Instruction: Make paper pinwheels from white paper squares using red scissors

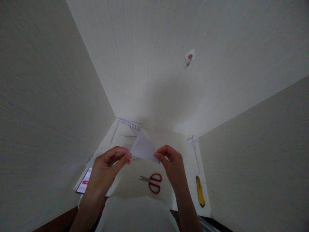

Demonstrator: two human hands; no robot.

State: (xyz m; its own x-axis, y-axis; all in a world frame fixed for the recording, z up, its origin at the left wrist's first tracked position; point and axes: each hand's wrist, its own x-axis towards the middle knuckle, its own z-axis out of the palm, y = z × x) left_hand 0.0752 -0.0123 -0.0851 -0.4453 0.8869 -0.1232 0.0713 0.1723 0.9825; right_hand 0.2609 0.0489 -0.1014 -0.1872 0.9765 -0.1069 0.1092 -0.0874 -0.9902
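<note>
A white piece of paper [144, 147], folded into a triangle with its point away from me, is held up over the table. My left hand [111, 162] pinches its left corner between thumb and fingers. The right corner is pinched by my right hand [172, 161]. Below the paper, scissors [154, 183] with red handles lie on the table, their blades pointing left. Neither hand touches them.
Thin paper strips [130, 124] lie at the back left. A phone [84, 182] with a lit screen rests at the left edge. On the right are a yellow cutter [200, 191] and a white paper stem [196, 151]. Walls enclose the table; a hook [190, 57] is on the back one.
</note>
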